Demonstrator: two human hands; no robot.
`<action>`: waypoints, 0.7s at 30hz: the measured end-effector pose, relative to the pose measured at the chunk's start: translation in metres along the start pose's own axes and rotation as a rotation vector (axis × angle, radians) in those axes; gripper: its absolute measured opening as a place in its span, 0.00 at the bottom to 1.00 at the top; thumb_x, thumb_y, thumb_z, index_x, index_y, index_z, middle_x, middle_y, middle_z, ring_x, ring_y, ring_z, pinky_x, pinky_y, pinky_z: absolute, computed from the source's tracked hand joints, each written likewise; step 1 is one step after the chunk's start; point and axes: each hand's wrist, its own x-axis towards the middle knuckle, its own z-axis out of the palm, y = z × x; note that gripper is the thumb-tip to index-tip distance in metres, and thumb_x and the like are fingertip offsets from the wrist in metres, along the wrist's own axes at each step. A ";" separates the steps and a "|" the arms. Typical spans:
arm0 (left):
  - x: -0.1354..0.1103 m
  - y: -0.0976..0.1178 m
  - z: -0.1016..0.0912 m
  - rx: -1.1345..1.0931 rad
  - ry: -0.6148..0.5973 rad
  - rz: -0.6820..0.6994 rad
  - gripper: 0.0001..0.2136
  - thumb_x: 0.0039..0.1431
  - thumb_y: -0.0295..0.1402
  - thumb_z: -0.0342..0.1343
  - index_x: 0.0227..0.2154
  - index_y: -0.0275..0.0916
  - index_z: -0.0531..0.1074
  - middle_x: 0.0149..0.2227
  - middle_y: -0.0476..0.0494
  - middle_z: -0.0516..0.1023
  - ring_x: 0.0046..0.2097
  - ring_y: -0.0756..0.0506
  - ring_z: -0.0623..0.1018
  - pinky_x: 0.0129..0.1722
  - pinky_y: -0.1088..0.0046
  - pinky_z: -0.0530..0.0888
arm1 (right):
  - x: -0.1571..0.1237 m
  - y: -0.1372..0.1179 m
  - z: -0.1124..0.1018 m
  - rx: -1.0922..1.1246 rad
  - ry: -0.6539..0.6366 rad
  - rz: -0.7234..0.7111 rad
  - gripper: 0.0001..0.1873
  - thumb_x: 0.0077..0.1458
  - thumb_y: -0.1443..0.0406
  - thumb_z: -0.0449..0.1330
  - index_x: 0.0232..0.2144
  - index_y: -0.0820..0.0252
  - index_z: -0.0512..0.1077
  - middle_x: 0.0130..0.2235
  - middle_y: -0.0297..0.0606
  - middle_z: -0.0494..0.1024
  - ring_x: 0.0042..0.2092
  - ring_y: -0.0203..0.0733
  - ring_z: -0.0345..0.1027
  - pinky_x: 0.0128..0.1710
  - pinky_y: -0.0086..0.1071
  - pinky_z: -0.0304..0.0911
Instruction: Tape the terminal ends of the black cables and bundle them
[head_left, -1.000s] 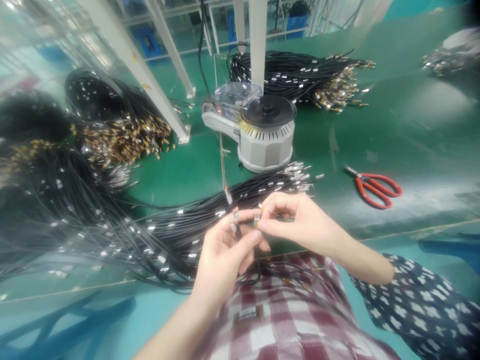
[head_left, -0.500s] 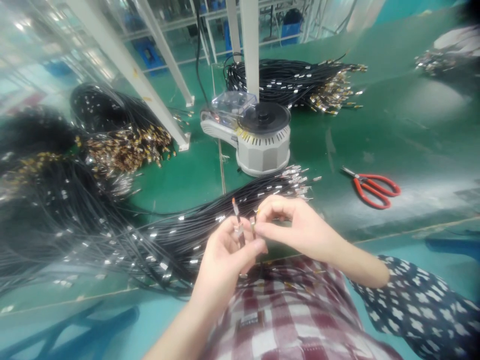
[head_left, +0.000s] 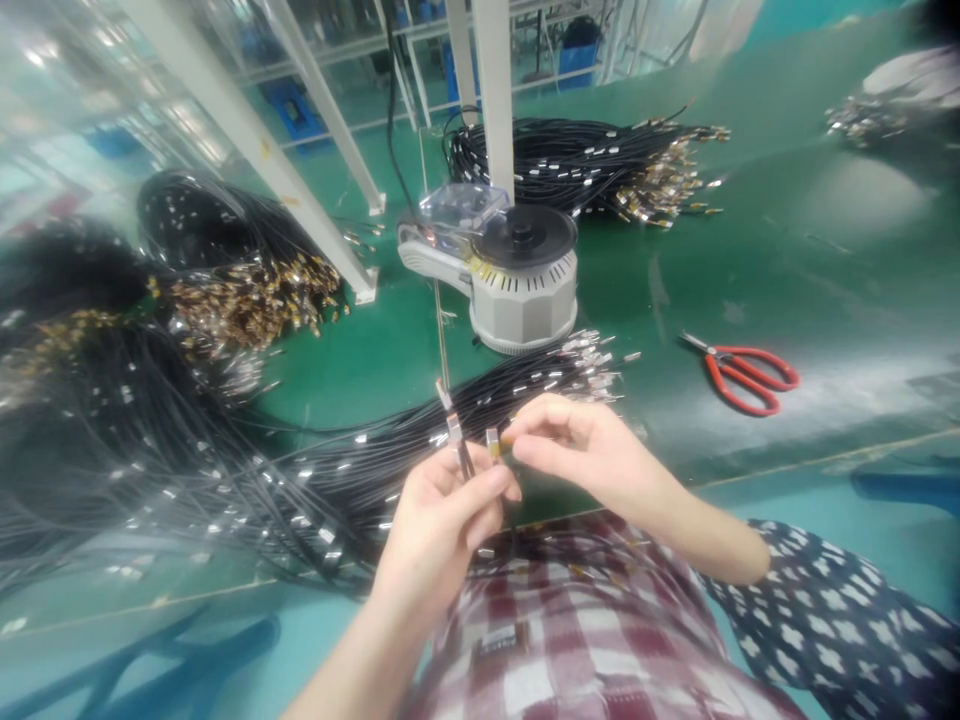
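My left hand [head_left: 439, 515] is closed on a thin black cable [head_left: 466, 460], whose end sticks up above the fingers. That end carries a white label [head_left: 454, 430] and a bare, copper-coloured tip. Just right of it, a small white and yellow piece [head_left: 493, 443] stands up between my two hands; which cable it belongs to I cannot tell. My right hand [head_left: 581, 445] is pinched beside this piece, thumb against forefinger. What lies between its fingertips is too small to make out. Below and behind my hands, a bundle of labelled black cables [head_left: 397, 430] lies across the bench.
A round tape dispenser [head_left: 523, 300] stands behind the bundle. Red-handled cutters [head_left: 750, 378] lie on the green bench [head_left: 810, 290] to the right. More cable bundles [head_left: 247, 290] are at left and back [head_left: 555, 160]. White posts [head_left: 491, 100] rise from the bench.
My left hand has shifted left with the cable, whose tip now leans further left. The white and yellow piece shows more clearly. My right hand stays nearly in place.
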 end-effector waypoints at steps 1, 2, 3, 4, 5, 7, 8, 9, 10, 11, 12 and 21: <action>0.000 0.000 0.000 -0.003 0.002 -0.002 0.09 0.52 0.29 0.65 0.25 0.34 0.70 0.23 0.47 0.77 0.15 0.61 0.59 0.18 0.81 0.52 | 0.000 0.000 0.001 0.004 0.014 -0.011 0.07 0.54 0.62 0.62 0.28 0.60 0.75 0.34 0.36 0.77 0.38 0.40 0.69 0.40 0.34 0.63; 0.000 0.000 0.000 -0.008 0.006 -0.003 0.09 0.52 0.29 0.65 0.25 0.34 0.70 0.23 0.47 0.77 0.15 0.61 0.59 0.18 0.81 0.52 | 0.000 -0.001 0.002 0.004 0.030 -0.022 0.07 0.53 0.63 0.63 0.27 0.61 0.74 0.33 0.36 0.76 0.37 0.39 0.69 0.40 0.34 0.62; -0.001 0.000 0.000 -0.014 0.011 -0.005 0.09 0.52 0.29 0.66 0.26 0.34 0.70 0.23 0.47 0.77 0.15 0.61 0.59 0.18 0.82 0.52 | 0.001 -0.001 0.003 0.003 0.043 -0.033 0.07 0.53 0.64 0.62 0.26 0.61 0.74 0.32 0.35 0.76 0.37 0.38 0.69 0.39 0.33 0.62; -0.001 -0.001 0.000 -0.020 0.016 -0.007 0.09 0.52 0.29 0.66 0.26 0.34 0.70 0.23 0.47 0.77 0.15 0.61 0.59 0.18 0.82 0.52 | 0.001 -0.001 0.004 0.003 0.052 -0.042 0.07 0.54 0.65 0.62 0.25 0.61 0.74 0.32 0.35 0.75 0.36 0.38 0.69 0.39 0.33 0.62; -0.001 -0.001 0.000 -0.027 0.020 -0.007 0.08 0.52 0.29 0.65 0.26 0.34 0.70 0.23 0.47 0.77 0.15 0.61 0.59 0.18 0.82 0.52 | 0.001 -0.001 0.005 0.006 0.054 -0.046 0.08 0.54 0.65 0.62 0.25 0.61 0.73 0.31 0.35 0.75 0.36 0.38 0.68 0.39 0.33 0.62; -0.002 -0.001 0.001 -0.039 0.027 -0.006 0.08 0.53 0.29 0.65 0.27 0.34 0.71 0.23 0.47 0.77 0.15 0.61 0.60 0.18 0.83 0.53 | 0.001 0.000 0.006 0.010 0.055 -0.047 0.07 0.54 0.65 0.62 0.25 0.61 0.73 0.30 0.34 0.74 0.35 0.37 0.68 0.38 0.33 0.62; -0.002 -0.002 0.001 -0.045 0.029 -0.004 0.07 0.53 0.29 0.65 0.27 0.34 0.71 0.23 0.47 0.78 0.15 0.61 0.60 0.18 0.83 0.53 | 0.001 0.000 0.006 0.010 0.058 -0.047 0.07 0.55 0.65 0.62 0.25 0.61 0.73 0.30 0.34 0.74 0.35 0.37 0.68 0.38 0.33 0.62; -0.002 -0.003 0.002 -0.050 0.031 -0.002 0.07 0.54 0.29 0.64 0.28 0.34 0.72 0.23 0.47 0.78 0.15 0.61 0.60 0.18 0.83 0.54 | 0.001 0.001 0.007 0.005 0.064 -0.048 0.08 0.55 0.66 0.61 0.25 0.61 0.72 0.30 0.34 0.74 0.35 0.37 0.68 0.38 0.33 0.62; -0.002 -0.003 0.002 -0.055 0.031 -0.001 0.06 0.54 0.29 0.64 0.28 0.33 0.72 0.23 0.47 0.78 0.15 0.61 0.60 0.18 0.83 0.54 | 0.001 0.002 0.008 -0.002 0.069 -0.049 0.08 0.55 0.66 0.61 0.25 0.61 0.72 0.30 0.34 0.74 0.35 0.37 0.68 0.38 0.33 0.62; -0.001 -0.004 0.002 -0.061 0.031 -0.002 0.06 0.54 0.30 0.64 0.28 0.33 0.72 0.23 0.46 0.78 0.15 0.61 0.61 0.18 0.83 0.54 | 0.001 0.003 0.009 -0.010 0.070 -0.048 0.08 0.56 0.66 0.61 0.24 0.61 0.72 0.29 0.34 0.74 0.35 0.37 0.68 0.38 0.33 0.62; -0.001 -0.005 0.002 -0.069 0.030 -0.004 0.06 0.54 0.30 0.64 0.29 0.33 0.72 0.23 0.46 0.78 0.15 0.61 0.61 0.18 0.83 0.54 | 0.001 0.003 0.010 -0.013 0.067 -0.046 0.09 0.56 0.66 0.61 0.24 0.61 0.71 0.29 0.34 0.74 0.35 0.37 0.68 0.39 0.34 0.62; 0.005 -0.010 -0.004 -0.121 -0.071 -0.076 0.07 0.56 0.32 0.62 0.29 0.32 0.73 0.22 0.48 0.76 0.14 0.62 0.57 0.17 0.84 0.49 | 0.002 0.008 0.012 0.056 0.023 -0.037 0.08 0.57 0.67 0.59 0.25 0.60 0.69 0.32 0.36 0.73 0.37 0.40 0.68 0.42 0.37 0.62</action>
